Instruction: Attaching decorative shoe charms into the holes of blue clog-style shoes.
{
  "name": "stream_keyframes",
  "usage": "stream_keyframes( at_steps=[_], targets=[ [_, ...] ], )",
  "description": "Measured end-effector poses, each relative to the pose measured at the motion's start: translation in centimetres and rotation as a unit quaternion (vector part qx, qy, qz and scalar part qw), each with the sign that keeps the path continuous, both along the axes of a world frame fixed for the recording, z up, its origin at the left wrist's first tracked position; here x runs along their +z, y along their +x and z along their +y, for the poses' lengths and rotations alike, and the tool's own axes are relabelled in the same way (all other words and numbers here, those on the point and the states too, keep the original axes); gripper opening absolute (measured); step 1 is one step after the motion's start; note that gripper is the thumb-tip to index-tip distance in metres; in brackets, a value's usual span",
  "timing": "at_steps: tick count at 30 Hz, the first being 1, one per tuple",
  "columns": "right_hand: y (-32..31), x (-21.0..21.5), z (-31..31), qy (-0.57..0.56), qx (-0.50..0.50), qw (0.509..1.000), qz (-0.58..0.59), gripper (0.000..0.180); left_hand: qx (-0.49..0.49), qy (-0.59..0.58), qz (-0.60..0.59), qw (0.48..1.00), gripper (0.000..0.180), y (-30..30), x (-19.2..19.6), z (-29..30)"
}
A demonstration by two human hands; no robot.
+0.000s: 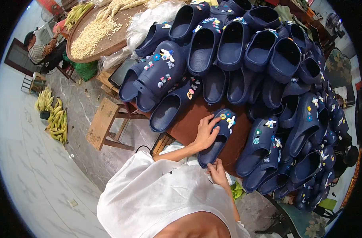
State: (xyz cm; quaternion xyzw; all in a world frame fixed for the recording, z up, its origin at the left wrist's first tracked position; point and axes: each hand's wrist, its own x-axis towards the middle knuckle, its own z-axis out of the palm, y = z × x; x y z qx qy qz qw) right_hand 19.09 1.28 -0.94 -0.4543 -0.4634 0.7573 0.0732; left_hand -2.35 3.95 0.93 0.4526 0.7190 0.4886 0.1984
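Observation:
A navy blue clog point(215, 147) with small colourful charms on its toe lies at the near edge of the brown table point(189, 119), heel toward me. My left hand point(206, 133) rests over its upper, fingers bent round the side near the charms. At the heel, my right hand point(218, 173) pinches the rim between thumb and fingers. Left of it sits another clog point(167, 111) with charms, and a pair of clogs point(161, 75) is stacked behind that one. To the right, a clog point(255, 146) with a white figure charm stands close by.
Piled clogs point(232, 43) cover the table's back and right. A round tray point(78, 43) of corn kernels stands far left, near a wooden stool point(103, 123). Corn cobs point(58, 123) lie on the floor by the wall. A seated person point(44, 51) works at the far left.

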Motion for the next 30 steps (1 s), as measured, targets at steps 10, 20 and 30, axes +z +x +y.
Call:
stream_keyframes(
  at_steps=[10,20,30],
  targets=[
    [-6.9,8.2,8.5,0.492,-0.056,0.868,-0.04,0.04,-0.078,0.036,0.014,0.996,0.051,-1.4,1.6,2.7],
    [-9.3,6.9,13.2,0.619,0.092,0.772,-0.11,0.038,-0.116,0.022,0.07,0.99,0.036,-1.8,3.0,4.0],
    [-9.4,6.4,13.7,0.59,0.085,0.794,-0.121,0.04,-0.063,0.032,0.088,0.994,0.027,-1.3,2.3,5.6]
  ],
)
